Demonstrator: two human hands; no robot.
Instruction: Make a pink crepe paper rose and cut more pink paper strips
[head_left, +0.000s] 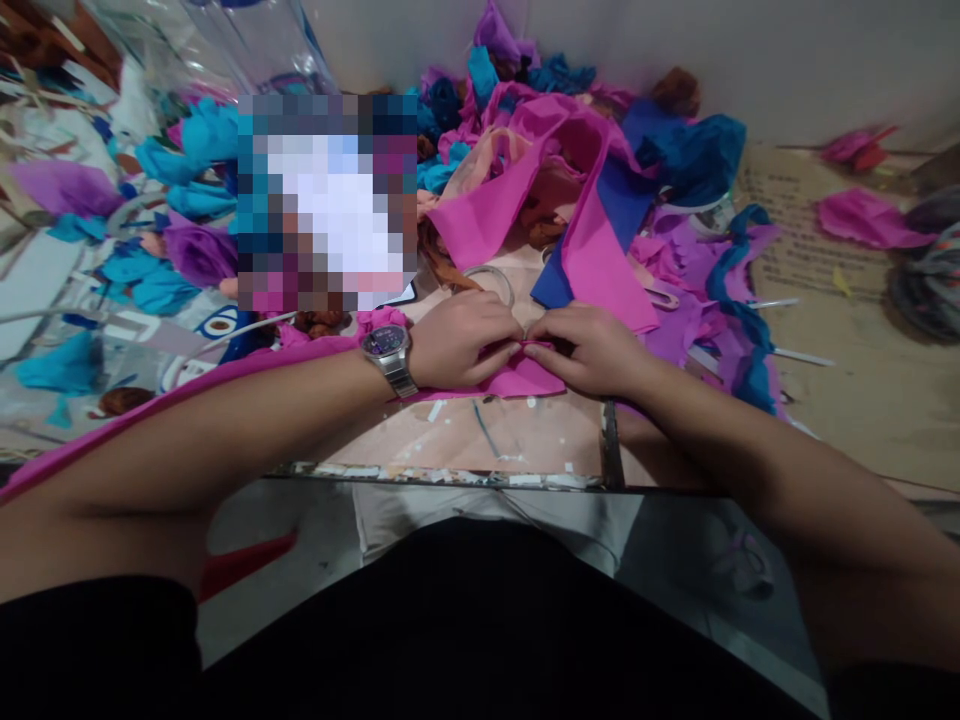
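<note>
A long pink crepe paper strip [525, 381] lies near the table's front edge and trails off to the left under my forearm. My left hand [466, 340], below a wrist with a metal watch [388, 350], pinches the strip's upper edge between thumb and fingers. Close beside it, my right hand [589, 345] pinches the same edge, the thumbs almost touching. Between the fingertips the paper looks gathered or folded; the detail is hidden. Just beyond the hands hang the ends of wide pink paper bands [609, 255] and a blue piece [553, 285].
Crumpled blue, purple and pink paper [686, 160] is heaped behind. A clear plastic bottle [259, 45] stands at the back left. A white cable [225, 345] crosses the left side. Printed cardboard [832, 300] lies on the right, with dark wire coils [934, 285] on it.
</note>
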